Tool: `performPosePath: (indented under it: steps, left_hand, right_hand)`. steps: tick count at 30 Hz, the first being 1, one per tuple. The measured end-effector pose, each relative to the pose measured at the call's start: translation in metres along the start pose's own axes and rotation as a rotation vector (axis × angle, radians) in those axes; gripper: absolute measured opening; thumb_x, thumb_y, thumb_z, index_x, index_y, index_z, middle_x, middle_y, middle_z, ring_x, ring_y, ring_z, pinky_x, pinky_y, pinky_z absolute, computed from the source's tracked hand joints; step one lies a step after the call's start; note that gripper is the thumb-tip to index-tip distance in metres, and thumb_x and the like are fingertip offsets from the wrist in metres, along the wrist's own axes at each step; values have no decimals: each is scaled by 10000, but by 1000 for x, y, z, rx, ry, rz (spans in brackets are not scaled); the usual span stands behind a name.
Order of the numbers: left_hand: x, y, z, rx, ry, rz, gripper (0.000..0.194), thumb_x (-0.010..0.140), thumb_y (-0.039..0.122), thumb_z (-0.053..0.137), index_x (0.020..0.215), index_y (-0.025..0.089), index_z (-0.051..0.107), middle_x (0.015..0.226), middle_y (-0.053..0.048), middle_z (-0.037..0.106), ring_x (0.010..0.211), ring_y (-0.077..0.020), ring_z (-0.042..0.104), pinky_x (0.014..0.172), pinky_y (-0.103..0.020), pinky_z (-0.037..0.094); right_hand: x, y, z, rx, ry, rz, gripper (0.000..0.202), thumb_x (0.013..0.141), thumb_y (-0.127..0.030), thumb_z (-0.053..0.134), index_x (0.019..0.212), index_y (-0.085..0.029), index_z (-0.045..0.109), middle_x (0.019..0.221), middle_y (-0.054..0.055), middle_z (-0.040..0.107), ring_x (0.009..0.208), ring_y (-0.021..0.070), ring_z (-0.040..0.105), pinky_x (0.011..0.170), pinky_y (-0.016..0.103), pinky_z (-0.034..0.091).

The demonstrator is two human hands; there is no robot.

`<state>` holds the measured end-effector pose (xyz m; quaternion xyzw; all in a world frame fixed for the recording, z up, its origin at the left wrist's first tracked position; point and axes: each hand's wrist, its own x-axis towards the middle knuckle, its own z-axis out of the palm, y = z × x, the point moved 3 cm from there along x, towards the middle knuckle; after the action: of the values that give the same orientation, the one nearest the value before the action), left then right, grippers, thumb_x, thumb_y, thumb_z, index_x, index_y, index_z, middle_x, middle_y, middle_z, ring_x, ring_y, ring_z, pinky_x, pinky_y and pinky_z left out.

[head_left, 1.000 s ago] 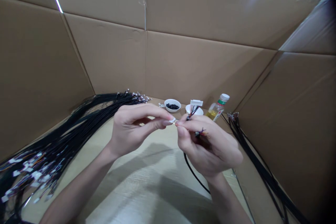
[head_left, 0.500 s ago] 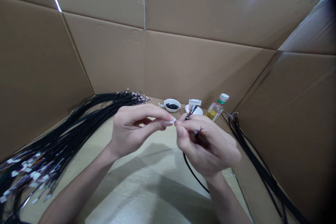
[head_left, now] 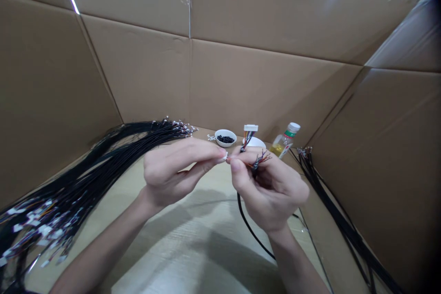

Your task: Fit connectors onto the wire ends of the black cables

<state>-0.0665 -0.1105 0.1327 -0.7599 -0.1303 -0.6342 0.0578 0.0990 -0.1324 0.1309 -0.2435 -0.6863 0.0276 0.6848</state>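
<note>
My left hand (head_left: 182,165) pinches a small white connector (head_left: 225,156) between thumb and forefinger. Facing it, my right hand (head_left: 267,183) is closed on thin coloured wires (head_left: 259,160), its thumb and fingertip meeting at the connector. Whether a wire end sits inside the connector cannot be made out. Above the right fingers stands a wider white connector (head_left: 251,127) with several coloured wires running down from it. Loose wire ends fan out over the right forefinger. From below the right hand a black cable (head_left: 246,220) curves down to the table.
Bundled black cables (head_left: 131,151) with white connectors lie along the left; another cable bundle (head_left: 330,202) runs down the right. Behind my hands stand a white bowl of small black parts (head_left: 225,138), a second white bowl (head_left: 260,143) and a bottle of yellow liquid (head_left: 284,140). Cardboard walls (head_left: 268,87) enclose the table.
Both hands have shifted slightly left. My right hand has turned a little, so the loose wire ends show more and the wider connector stands higher.
</note>
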Motion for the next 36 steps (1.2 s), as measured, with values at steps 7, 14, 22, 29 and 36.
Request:
performPosePath:
  steps: [7, 14, 22, 29, 36]
  left_hand:
    - [-3, -1, -1, 133, 108, 1, 138, 902, 168, 834, 985, 273, 802, 902, -5, 658, 840, -141, 673, 801, -283, 619]
    - [-8, 1, 2, 188, 148, -4, 170, 901, 209, 837, 1022, 315, 783, 849, 0, 603, 825, -178, 604, 883, -388, 576]
    - [-5, 3, 1, 193, 116, 40, 88, 932, 203, 809, 986, 267, 781, 838, 1, 585, 818, -169, 586, 872, -383, 547]
    - [-5, 10, 2, 229, 114, -7, 129, 908, 191, 831, 991, 271, 772, 833, 8, 597, 819, -171, 597, 855, -389, 554]
    - [-7, 14, 2, 219, 146, -71, 126, 888, 170, 829, 963, 258, 779, 838, 6, 595, 816, -172, 614, 875, -401, 546]
  right_hand:
    - [-3, 0, 1, 73, 23, 52, 137, 870, -45, 698, 867, -181, 719, 798, 21, 730, 667, 141, 663, 616, 275, 548]
    - [-1, -3, -1, 32, 28, 35, 144, 864, -41, 698, 859, -183, 716, 779, 12, 715, 636, 131, 645, 573, 255, 523]
    - [1, -3, -2, 25, -19, 86, 118, 870, -71, 702, 834, -183, 700, 739, 2, 680, 613, 126, 620, 520, 243, 468]
    - [-1, -3, -4, 58, -20, 97, 126, 858, -54, 710, 842, -179, 706, 758, 3, 682, 638, 124, 616, 549, 252, 467]
    - [0, -3, -5, 82, -18, 98, 142, 840, -49, 729, 836, -188, 707, 742, -17, 673, 668, 124, 632, 589, 247, 489]
